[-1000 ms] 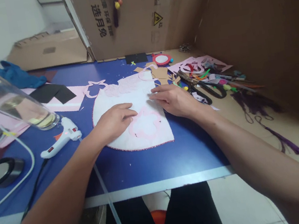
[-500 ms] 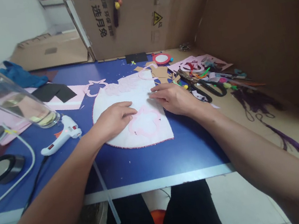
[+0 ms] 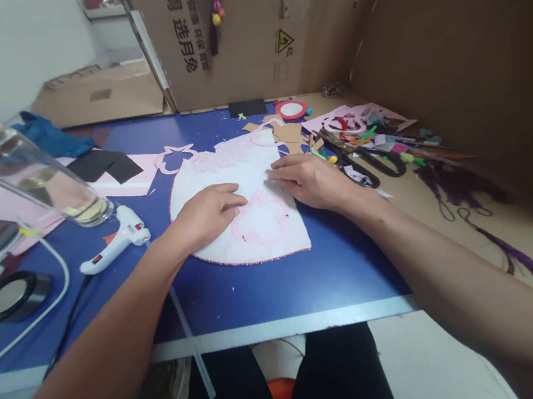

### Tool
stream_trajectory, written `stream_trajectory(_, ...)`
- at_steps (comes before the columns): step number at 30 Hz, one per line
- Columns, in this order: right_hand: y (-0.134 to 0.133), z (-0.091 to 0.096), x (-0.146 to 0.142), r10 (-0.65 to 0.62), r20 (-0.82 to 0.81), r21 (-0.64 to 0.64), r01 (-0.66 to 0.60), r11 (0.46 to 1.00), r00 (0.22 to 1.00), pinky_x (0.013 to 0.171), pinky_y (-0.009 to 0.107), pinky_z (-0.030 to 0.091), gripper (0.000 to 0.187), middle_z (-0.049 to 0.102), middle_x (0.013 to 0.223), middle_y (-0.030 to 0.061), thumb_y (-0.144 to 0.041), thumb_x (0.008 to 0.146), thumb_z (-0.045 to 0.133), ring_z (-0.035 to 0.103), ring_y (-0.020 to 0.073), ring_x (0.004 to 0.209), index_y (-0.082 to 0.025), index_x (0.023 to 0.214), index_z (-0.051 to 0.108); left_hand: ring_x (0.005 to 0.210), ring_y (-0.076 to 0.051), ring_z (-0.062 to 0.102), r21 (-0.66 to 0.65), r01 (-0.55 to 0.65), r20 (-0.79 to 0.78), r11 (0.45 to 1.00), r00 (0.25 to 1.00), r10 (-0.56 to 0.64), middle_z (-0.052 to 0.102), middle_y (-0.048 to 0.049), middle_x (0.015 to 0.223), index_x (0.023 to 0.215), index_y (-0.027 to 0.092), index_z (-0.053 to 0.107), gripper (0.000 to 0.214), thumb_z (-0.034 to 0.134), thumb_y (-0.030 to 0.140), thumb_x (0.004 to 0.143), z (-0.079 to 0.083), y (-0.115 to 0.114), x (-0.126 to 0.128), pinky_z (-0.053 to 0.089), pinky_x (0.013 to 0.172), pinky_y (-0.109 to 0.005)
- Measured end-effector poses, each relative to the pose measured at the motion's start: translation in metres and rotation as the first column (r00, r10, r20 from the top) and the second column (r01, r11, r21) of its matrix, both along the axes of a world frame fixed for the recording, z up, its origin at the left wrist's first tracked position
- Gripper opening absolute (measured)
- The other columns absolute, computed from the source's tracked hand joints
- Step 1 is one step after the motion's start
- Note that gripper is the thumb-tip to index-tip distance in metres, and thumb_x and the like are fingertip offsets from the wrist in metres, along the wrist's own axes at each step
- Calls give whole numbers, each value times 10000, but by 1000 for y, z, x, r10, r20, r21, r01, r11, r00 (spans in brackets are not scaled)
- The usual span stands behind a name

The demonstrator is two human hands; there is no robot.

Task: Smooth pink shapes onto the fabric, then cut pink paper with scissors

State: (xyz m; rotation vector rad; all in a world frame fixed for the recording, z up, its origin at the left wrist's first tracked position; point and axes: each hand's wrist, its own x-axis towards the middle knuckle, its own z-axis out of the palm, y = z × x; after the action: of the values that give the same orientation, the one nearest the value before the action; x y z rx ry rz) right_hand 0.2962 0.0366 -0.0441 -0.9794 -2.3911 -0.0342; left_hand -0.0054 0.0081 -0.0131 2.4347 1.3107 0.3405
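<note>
A white fabric piece [image 3: 222, 237] with a curved, red-trimmed edge lies flat on the blue table. My left hand [image 3: 211, 214] rests on its left part, fingers stretched toward the middle. On the right edge lies my right hand [image 3: 308, 179], its fingers extended over the cloth and a little apart. Between and below the hands sits a pink flower-shaped outline [image 3: 278, 224] on the fabric. Bunched pink material [image 3: 217, 158] runs along the far edge. Neither hand grips anything that I can see.
A glue gun [image 3: 114, 240] with a clear stick, a roll of tape [image 3: 13, 297] and a glass bottle [image 3: 53, 179] are at left. Scissors [image 3: 376, 158], pink paper scraps [image 3: 335, 121] and purple tassels [image 3: 506, 242] lie at right. Cardboard walls [image 3: 251, 40] stand behind.
The view has shifted slightly, so the surroundings sit a little lower and further right. Both hands keep nearly the same place on the fabric.
</note>
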Motion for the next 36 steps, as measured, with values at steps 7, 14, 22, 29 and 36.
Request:
stream_trajectory(7, 0, -1, 1, -9, -9, -3, 9, 1000, 1000, 985, 465, 621, 347, 835, 1240, 119, -158, 1078, 584, 774, 311, 1148, -248, 1200, 896, 1537, -306, 609, 13, 8, -3, 1000, 1000, -8, 679, -35, 1642, 1311, 301, 868, 423, 568, 283, 1015, -3, 2, -2, 453, 1304, -454)
stream_trajectory(14, 1, 0, 2, 3, -26, -23, -4, 1000, 1000, 1010, 467, 619, 346, 834, 1241, 121, -150, 1073, 599, 775, 311, 1155, -255, 1219, 894, 1535, -311, 607, 14, 8, -1, 1000, 1000, -8, 682, -34, 1639, 1304, 304, 870, 419, 570, 288, 1013, -3, 2, -2, 458, 1297, -471)
stream_trajectory(22, 0, 0, 2, 2, -8, -3, -2, 1000, 1000, 994, 454, 619, 359, 831, 1238, 120, -141, 1074, 577, 772, 303, 1154, -245, 1223, 887, 1533, -298, 612, 12, 5, 9, 1000, 1000, -5, 691, -32, 1629, 1301, 309, 871, 411, 578, 287, 1014, -2, 1, -2, 461, 1298, -473)
stream_trajectory(29, -1, 2, 0, 11, 4, -13, -11, 1000, 1000, 1004, 453, 617, 355, 833, 1248, 134, -118, 1058, 595, 783, 313, 1152, -229, 1211, 895, 1541, -303, 601, -2, 2, -1, 1000, 1000, -2, 681, -39, 1640, 1316, 285, 866, 421, 572, 285, 1015, 0, -1, -1, 453, 1308, -470)
stream_trajectory(36, -6, 5, -2, 59, 29, -11, -59, 998, 998, 1033, 461, 615, 468, 817, 1361, 126, -17, 976, 591, 775, 316, 1230, -254, 1244, 892, 1530, -305, 616, 2, 5, 3, 1000, 1000, -5, 685, -49, 1636, 1305, 288, 870, 417, 565, 274, 1021, 2, -2, 0, 461, 1299, -477)
